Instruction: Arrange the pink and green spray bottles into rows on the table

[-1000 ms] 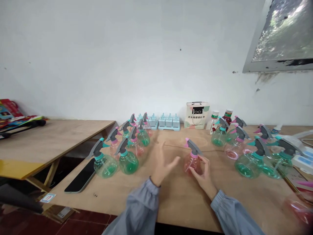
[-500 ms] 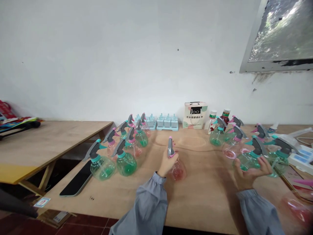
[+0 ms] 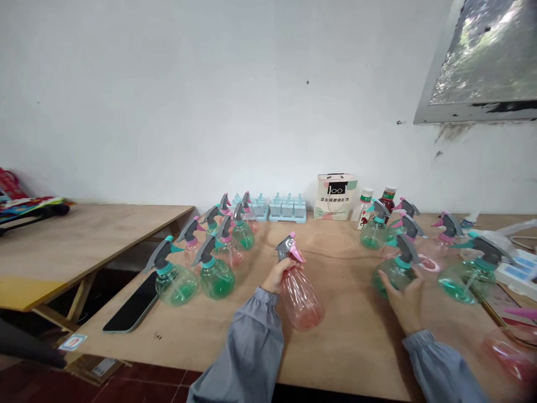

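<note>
In the head view my left hand (image 3: 277, 275) is closed around the neck of a clear pink spray bottle (image 3: 302, 302) with a grey and pink trigger head. The bottle leans, its base toward the lower right. To the right, my right hand (image 3: 408, 301) grips the body of a green spray bottle (image 3: 394, 274), thumb at its front and fingers on its right side. Another green spray bottle (image 3: 467, 280) stands to the right of that hand, and a pink spray bottle (image 3: 432, 252) is behind it.
Several green and pink spray bottles (image 3: 217, 278) stand at the left, beside a black phone (image 3: 132, 305). Along the wall are light-blue popsicle molds (image 3: 287, 209), a paper bag (image 3: 334, 197) and a dark red bottle (image 3: 387, 198). A pink bottle (image 3: 509, 355) is at the lower right.
My left hand has tilted and turned the pink bottle, swinging its base toward me. My right hand has closed on the green bottle and moved it left, away from its neighbour.
</note>
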Motion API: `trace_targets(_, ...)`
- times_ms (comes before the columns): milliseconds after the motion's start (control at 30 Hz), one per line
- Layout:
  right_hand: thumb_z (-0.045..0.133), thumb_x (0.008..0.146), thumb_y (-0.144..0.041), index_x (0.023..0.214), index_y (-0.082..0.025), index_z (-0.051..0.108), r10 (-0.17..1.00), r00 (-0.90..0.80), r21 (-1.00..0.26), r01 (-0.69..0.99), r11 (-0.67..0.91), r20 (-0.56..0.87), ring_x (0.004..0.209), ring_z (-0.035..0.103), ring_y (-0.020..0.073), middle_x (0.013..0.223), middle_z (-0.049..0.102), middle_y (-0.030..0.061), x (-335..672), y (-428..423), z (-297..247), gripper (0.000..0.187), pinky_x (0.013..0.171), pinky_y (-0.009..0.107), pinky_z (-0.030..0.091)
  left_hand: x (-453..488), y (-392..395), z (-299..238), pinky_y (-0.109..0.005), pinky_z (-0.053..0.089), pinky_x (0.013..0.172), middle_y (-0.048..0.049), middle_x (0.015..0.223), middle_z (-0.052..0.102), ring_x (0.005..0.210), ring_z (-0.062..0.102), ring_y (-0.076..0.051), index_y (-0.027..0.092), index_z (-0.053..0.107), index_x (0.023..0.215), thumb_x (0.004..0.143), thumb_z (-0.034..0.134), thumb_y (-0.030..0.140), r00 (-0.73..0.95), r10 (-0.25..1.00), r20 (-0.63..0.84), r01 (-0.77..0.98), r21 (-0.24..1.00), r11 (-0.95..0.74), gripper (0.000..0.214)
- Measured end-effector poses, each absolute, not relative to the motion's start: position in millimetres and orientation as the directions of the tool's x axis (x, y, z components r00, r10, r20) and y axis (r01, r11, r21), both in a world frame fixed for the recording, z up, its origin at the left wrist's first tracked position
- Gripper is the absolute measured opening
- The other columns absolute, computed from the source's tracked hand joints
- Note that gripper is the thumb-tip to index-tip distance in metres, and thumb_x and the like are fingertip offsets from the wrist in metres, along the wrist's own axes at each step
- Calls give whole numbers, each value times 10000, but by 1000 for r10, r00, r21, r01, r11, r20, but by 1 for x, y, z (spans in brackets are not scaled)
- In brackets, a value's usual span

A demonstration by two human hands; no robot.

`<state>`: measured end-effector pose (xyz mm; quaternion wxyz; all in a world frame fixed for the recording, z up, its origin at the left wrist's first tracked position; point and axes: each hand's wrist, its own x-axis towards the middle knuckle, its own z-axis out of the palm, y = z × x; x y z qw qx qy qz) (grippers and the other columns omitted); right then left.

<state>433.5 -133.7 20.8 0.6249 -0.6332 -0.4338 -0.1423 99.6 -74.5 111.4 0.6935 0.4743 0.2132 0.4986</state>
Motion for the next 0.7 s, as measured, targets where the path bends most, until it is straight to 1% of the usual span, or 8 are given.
trace_targets(67,676,704,-735,1333,-100,441,394,570,-673,712,200,721,1190,527,393,1264,527,220,406,-131,19,925,992,577,437,99,-75,112,-330,516,769,-66,806,706,792,659,-201,169,664,822,559,692,316,433,881,191,-450,892,28,302)
trace_targets(167,683,712,-722,1326,-125,434,479,521,-682,682,264,707,1174,533,349,1253,531,195,372,-127,15,892,1001,543,439,100,-77,114,-379,505,862,-98,928,710,986,660,-268,177,676,892,560,682,339,458,863,215,-420,908,-3,369)
trace_targets(200,686,715,-713,1324,-138,432,499,511,-688,670,280,700,1165,534,339,1249,533,187,363,-125,13,875,1004,541,437,100,-77,114,-378,507,853,-96,923,705,979,659,-266,180,672,881,563,675,351,427,883,195,-407,913,-5,360)
trace_targets(300,693,721,-684,1335,-155,411,526,505,-706,639,305,684,1150,534,322,1252,530,180,345,-120,10,858,1005,539,430,102,-77,113,-332,517,743,-68,842,689,820,651,-212,183,651,797,569,658,365,291,951,108,-363,932,5,291)
trace_targets(333,693,725,-674,1338,-155,407,532,505,-711,632,308,680,1146,535,319,1250,530,179,341,-119,10,853,1002,536,431,103,-78,113,-319,517,719,-62,839,694,794,647,-200,183,656,794,573,658,362,273,956,106,-363,932,0,285)
trace_targets(467,701,730,-646,1324,-157,417,559,496,-722,619,309,664,1118,546,307,1213,543,162,335,-118,10,820,975,506,447,104,-79,112,-322,534,751,-83,966,735,897,671,-225,184,704,904,575,679,353,344,917,201,-409,911,-46,371)
trace_targets(633,704,712,-665,1311,-161,413,572,503,-737,604,304,648,1094,548,306,1200,537,159,336,-119,9,835,956,512,459,102,-80,109,-321,523,648,-74,803,715,710,627,-191,196,678,795,583,679,381,337,938,87,-363,931,44,282)
trace_targets(700,705,705,-677,1303,-158,412,569,503,-737,600,311,650,1089,549,306,1196,538,162,335,-119,8,844,954,517,461,103,-80,107,-338,533,647,-83,860,725,715,623,-200,211,689,816,580,682,397,352,929,111,-359,933,24,300)
